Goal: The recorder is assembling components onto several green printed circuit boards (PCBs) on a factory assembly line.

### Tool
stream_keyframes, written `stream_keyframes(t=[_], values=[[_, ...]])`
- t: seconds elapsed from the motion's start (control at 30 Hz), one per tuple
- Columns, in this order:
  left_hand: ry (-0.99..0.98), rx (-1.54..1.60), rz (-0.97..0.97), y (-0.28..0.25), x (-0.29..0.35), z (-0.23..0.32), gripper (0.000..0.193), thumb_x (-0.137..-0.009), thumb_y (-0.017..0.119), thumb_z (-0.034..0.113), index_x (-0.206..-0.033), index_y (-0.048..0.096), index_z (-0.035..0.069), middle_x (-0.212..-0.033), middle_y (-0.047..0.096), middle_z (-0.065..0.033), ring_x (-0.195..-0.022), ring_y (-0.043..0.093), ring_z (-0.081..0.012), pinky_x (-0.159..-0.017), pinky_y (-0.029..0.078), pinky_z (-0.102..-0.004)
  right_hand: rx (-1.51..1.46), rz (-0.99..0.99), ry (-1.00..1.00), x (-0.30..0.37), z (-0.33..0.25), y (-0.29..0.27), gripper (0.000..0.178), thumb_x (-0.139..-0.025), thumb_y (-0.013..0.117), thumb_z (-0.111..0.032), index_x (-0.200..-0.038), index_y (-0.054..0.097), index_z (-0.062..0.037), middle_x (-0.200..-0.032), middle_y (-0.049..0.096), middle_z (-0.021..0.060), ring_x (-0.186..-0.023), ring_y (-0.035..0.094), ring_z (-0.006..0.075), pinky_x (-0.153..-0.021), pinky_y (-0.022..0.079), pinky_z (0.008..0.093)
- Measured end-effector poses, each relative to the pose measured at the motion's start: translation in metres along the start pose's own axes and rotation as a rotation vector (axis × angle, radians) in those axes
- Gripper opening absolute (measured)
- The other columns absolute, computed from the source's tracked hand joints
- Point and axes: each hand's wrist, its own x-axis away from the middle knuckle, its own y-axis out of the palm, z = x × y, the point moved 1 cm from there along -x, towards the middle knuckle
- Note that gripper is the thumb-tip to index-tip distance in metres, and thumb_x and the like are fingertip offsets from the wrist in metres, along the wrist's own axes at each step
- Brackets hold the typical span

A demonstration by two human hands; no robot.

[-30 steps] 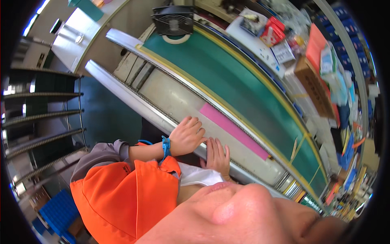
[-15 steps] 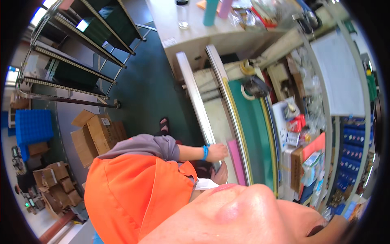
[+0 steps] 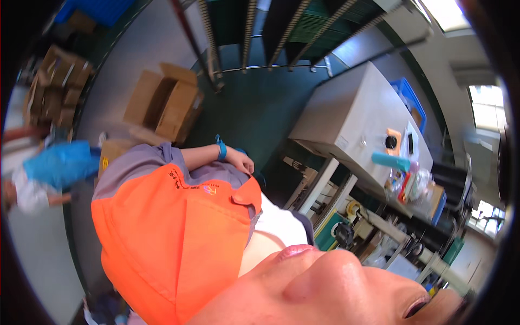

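My left hand (image 3: 240,160) is in front of my body, past the end of a grey sleeve (image 3: 210,167). A blue wristband (image 3: 221,147) circles its wrist. The fingers are curled in, and no held object shows. It is apart from the conveyor (image 3: 319,189), whose metal rails and green belt (image 3: 329,230) lie to the right, partly hidden by my body. My right hand is out of sight. Nearest beyond the left hand lies the dark green floor (image 3: 244,108).
An open cardboard box (image 3: 176,111) stands left of my arm. A pale table (image 3: 360,119) carries a teal bottle (image 3: 391,161) and plastic bags. Wheeled racks (image 3: 281,40) stand at the far side. At the left is another person in white and blue (image 3: 57,168).
The view has swung, so racks and table now appear farther right. My left hand has come away from the conveyor rail toward my body. My right hand has left the view.
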Motion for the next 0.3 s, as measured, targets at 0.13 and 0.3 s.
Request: stream_keyframes(t=[0.13, 0.3], values=[[0.225, 0.119, 0.168, 0.029, 0.023, 0.016, 0.048, -0.109, 0.059, 0.040, -0.138, 0.061, 0.001, -0.129, 0.068, -0.0096, -0.122, 0.060, -0.0179, -0.106, 0.046, -0.0336, 0.182, 0.244, -0.228, -0.124, -0.087, -0.077, 0.024, -0.097, 0.058, -0.026, -0.104, 0.072, -0.0077, -0.103, 0.075, 0.0213, -0.097, 0.072, 0.0429, -0.081, 0.057, 0.0537], [0.254, 0.325, 0.574, 0.041, 0.029, -0.041, 0.036, -0.109, 0.058, 0.026, -0.141, 0.063, 0.009, -0.134, 0.068, -0.0113, -0.124, 0.060, -0.0178, -0.108, 0.046, -0.0335, -0.034, -0.102, -0.845, -0.175, -0.297, -0.138, 0.035, -0.096, 0.067, -0.028, -0.125, 0.071, -0.0089, -0.114, 0.076, 0.0166, -0.107, 0.074, 0.0333, -0.091, 0.057, 0.0428]])
